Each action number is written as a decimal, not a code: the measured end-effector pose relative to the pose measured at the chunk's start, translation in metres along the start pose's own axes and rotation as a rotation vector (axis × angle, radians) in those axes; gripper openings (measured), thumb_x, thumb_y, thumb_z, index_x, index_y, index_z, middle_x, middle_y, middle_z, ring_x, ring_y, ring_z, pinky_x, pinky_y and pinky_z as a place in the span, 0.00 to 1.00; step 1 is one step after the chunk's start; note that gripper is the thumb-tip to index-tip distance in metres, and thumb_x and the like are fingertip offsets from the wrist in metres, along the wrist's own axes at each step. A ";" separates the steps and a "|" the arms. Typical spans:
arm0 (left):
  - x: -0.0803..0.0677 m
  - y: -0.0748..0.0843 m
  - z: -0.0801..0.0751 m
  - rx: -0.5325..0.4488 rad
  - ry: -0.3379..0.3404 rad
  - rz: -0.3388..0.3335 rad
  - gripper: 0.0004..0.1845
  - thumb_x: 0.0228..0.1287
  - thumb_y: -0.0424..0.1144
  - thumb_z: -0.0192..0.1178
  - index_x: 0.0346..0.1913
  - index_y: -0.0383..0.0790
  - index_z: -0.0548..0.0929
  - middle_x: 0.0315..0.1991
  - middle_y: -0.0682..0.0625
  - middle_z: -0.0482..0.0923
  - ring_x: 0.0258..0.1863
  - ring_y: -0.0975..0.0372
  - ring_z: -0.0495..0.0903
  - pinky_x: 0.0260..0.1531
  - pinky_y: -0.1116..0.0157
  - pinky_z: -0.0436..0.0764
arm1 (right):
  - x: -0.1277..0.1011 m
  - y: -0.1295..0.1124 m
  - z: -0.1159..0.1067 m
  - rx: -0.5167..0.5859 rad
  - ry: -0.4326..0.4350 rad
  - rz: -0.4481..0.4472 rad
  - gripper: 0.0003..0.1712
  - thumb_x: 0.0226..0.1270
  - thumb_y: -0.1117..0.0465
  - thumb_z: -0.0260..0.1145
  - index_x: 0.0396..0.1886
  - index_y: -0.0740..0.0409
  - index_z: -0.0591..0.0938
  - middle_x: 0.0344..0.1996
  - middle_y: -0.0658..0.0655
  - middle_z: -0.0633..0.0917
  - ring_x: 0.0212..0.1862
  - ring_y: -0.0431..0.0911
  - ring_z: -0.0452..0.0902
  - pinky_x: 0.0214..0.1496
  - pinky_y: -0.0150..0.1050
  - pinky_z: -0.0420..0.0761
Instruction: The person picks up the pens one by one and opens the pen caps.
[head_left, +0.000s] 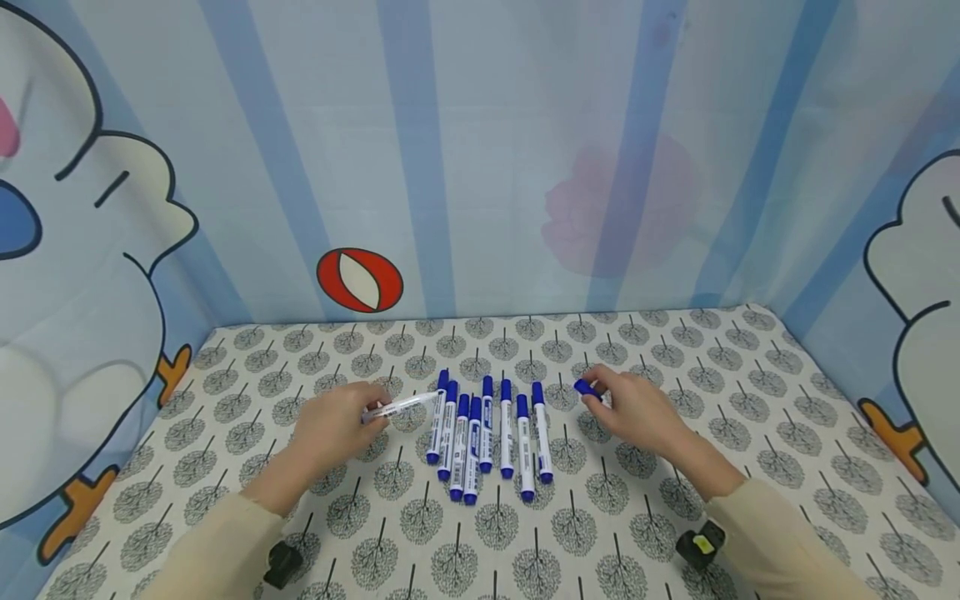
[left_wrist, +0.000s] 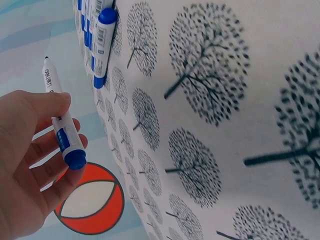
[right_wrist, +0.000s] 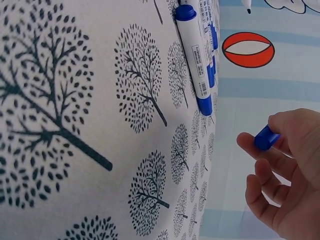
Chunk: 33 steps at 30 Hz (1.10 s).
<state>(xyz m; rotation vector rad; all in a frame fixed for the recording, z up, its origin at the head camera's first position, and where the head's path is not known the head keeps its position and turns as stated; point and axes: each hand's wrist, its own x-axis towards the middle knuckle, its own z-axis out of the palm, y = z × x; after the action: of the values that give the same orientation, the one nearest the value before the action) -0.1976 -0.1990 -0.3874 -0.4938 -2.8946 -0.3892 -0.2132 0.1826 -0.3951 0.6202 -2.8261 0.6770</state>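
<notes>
Pinching an uncapped marker (head_left: 400, 407) between thumb and fingers, the left hand (head_left: 333, 425) was held just above the cloth (head_left: 675, 517), left of the row of markers (head_left: 487, 433), the bare tip pointing right toward them. Seven capped markers were laid side by side at the centre. Farther right, a blue cap (head_left: 585, 387) was pinched by the right hand (head_left: 637, 408).

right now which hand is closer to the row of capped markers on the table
Left. The left hand holds an uncapped marker whose tip reaches the row of capped markers. The right hand, pinching a blue cap, sits further off to the row's right.
</notes>
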 end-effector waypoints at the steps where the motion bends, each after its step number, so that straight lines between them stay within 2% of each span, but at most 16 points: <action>1: -0.001 -0.002 0.000 -0.002 -0.002 -0.005 0.09 0.49 0.38 0.66 0.36 0.50 0.83 0.27 0.56 0.78 0.16 0.68 0.66 0.11 0.71 0.66 | 0.000 0.000 0.000 0.001 0.002 0.000 0.13 0.60 0.59 0.62 0.45 0.56 0.78 0.32 0.54 0.85 0.11 0.35 0.60 0.11 0.29 0.60; 7: -0.005 -0.013 -0.004 -0.003 -0.008 -0.044 0.10 0.49 0.38 0.66 0.37 0.47 0.83 0.28 0.53 0.79 0.17 0.67 0.68 0.13 0.71 0.67 | 0.001 0.000 0.000 -0.001 0.019 0.001 0.15 0.61 0.57 0.63 0.46 0.56 0.77 0.32 0.55 0.85 0.12 0.36 0.60 0.11 0.29 0.61; 12: -0.009 -0.023 -0.007 0.020 -0.020 -0.087 0.08 0.50 0.39 0.66 0.36 0.47 0.82 0.30 0.52 0.80 0.15 0.65 0.67 0.11 0.69 0.66 | 0.003 -0.001 -0.002 -0.009 0.032 0.006 0.15 0.60 0.56 0.63 0.46 0.55 0.78 0.33 0.54 0.85 0.14 0.37 0.62 0.13 0.30 0.63; 19: -0.014 -0.043 -0.011 0.037 0.004 -0.141 0.12 0.50 0.42 0.67 0.39 0.45 0.83 0.34 0.50 0.79 0.21 0.63 0.73 0.14 0.68 0.68 | 0.003 -0.001 -0.001 -0.019 0.045 -0.005 0.14 0.59 0.56 0.64 0.44 0.55 0.78 0.31 0.51 0.84 0.16 0.36 0.63 0.15 0.30 0.64; 27: -0.025 -0.063 -0.013 0.024 -0.014 -0.218 0.12 0.52 0.42 0.65 0.39 0.43 0.82 0.32 0.48 0.76 0.17 0.63 0.68 0.11 0.67 0.66 | 0.004 -0.001 0.001 -0.033 0.072 -0.038 0.12 0.58 0.57 0.65 0.41 0.55 0.79 0.30 0.49 0.80 0.20 0.36 0.65 0.19 0.29 0.67; 33: -0.031 -0.080 -0.013 0.017 -0.032 -0.279 0.13 0.53 0.42 0.64 0.41 0.41 0.81 0.34 0.45 0.78 0.18 0.62 0.70 0.13 0.67 0.67 | 0.005 0.000 0.004 -0.050 0.086 -0.042 0.12 0.56 0.58 0.66 0.39 0.55 0.79 0.30 0.49 0.79 0.23 0.37 0.68 0.21 0.29 0.68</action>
<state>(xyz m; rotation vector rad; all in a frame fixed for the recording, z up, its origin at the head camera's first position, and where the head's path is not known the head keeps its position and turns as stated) -0.1944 -0.2847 -0.3997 -0.0915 -3.0010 -0.3976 -0.2177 0.1791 -0.3974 0.6243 -2.7344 0.6094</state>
